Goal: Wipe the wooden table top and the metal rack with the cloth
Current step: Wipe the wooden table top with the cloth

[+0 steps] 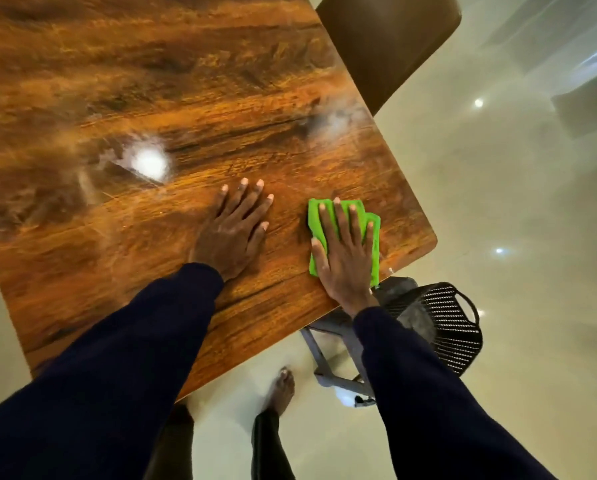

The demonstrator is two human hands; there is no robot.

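The glossy wooden table top [151,98] fills the upper left of the head view. My right hand [345,251] lies flat with straight fingers on a folded bright green cloth [316,220], pressing it onto the wood near the table's right corner. My left hand [236,230] rests flat on the bare wood just left of the cloth, fingers spread. A grey metal rack [331,344] stands on the floor under the table's near right edge, partly hidden by my right sleeve.
A black perforated basket [453,327] sits beside the rack, right of my right arm. A brown chair [387,46] stands at the table's far right side. Pale glossy floor tiles [498,202] surround the table. My bare foot [281,389] is below the near edge.
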